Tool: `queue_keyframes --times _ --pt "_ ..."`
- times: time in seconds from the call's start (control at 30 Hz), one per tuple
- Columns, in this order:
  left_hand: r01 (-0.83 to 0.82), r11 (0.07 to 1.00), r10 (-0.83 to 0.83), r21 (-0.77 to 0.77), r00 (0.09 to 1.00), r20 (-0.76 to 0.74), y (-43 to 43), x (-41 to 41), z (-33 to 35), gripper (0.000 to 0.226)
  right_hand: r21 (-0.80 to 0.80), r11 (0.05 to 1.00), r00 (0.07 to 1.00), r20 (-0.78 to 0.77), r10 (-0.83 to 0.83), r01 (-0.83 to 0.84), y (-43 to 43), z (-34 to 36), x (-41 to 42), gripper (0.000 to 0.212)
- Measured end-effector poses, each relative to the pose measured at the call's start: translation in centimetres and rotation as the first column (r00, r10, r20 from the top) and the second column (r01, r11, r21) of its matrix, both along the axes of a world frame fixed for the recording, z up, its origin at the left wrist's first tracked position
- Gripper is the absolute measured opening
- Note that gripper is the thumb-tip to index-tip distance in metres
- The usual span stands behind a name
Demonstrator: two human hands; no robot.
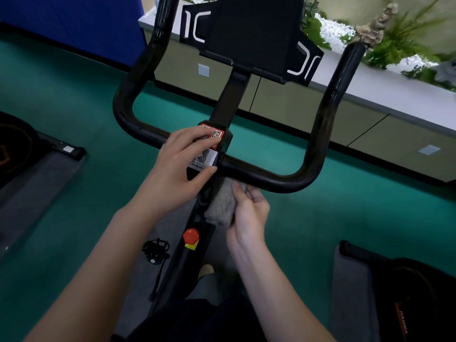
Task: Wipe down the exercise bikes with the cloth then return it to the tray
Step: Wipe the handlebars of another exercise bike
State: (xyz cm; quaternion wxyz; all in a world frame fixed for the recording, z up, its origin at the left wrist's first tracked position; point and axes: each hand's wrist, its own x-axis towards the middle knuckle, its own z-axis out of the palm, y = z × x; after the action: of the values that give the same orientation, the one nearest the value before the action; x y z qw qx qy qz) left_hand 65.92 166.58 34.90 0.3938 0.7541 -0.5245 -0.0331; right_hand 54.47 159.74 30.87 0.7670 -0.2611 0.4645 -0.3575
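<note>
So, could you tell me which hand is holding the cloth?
The right hand grips the cloth under the handlebar; the left hand only rests on the QR stickers.

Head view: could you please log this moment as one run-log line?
phase: wiping | right hand: grips cloth against stem under handlebar | left hand: rests on QR-label block
</note>
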Motion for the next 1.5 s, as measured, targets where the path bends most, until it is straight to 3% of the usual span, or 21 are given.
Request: queue_keyframes --times 0.27,0.47,0.63,0.73,0.87,1.07,1.2,1.5 --pt "-0.009 1.0 0.009 0.007 1.0 -0.004 0.0 -0.2 0.2 0.048 -0.033 0.997 0.995 -0.063 -0.076 0.074 -2.7 1.3 -5.8 0.016" --pt "-0.033 0.999 0.027 0.034 0.987 0.157 -0.8 -1.3 0.5 0.044 -0.1 0.995 0.993 -0.12 0.012 -0.024 -1.4 1.3 -6.3 0.01" --pt "0.027 0.996 -0.047 0.084 0.97 0.239 -2.6 -2.7 0.8 0.041 -0.212 0.976 0.983 -0.159 -0.088 0.053 -1.9 2.0 -8.5 0.011" --pt "0.031 0.991 -0.062 0.132 0.968 0.241 -3.1 -3.0 0.6 0.041 -0.458 0.886 0.933 -0.282 -0.224 0.075 -2.5 2.9 -9.8 0.013" --pt "0.022 0.99 -0.054 0.136 0.971 0.234 -3.2 -3.0 0.4 0.035 -0.739 0.674 0.894 -0.298 -0.334 0.006 -3.0 4.2 -8.7 0.026" --pt "0.033 0.992 -0.061 0.126 0.972 0.229 -3.1 -2.9 0.5 0.032 -0.833 0.509 0.887 -0.385 -0.255 -0.215 -2.8 4.0 -5.0 0.019" --pt "0.044 0.99 -0.073 0.131 0.972 0.222 -3.0 -2.8 0.5 0.03 -0.876 0.322 0.833 -0.457 -0.312 -0.359 -3.3 3.7 -4.5 0.022" --pt "0.041 0.995 -0.058 0.089 0.977 0.204 -3.1 -2.7 0.1 0.029 -0.871 0.328 0.756 -0.484 -0.441 -0.366 -8.0 4.8 -7.8 0.023"
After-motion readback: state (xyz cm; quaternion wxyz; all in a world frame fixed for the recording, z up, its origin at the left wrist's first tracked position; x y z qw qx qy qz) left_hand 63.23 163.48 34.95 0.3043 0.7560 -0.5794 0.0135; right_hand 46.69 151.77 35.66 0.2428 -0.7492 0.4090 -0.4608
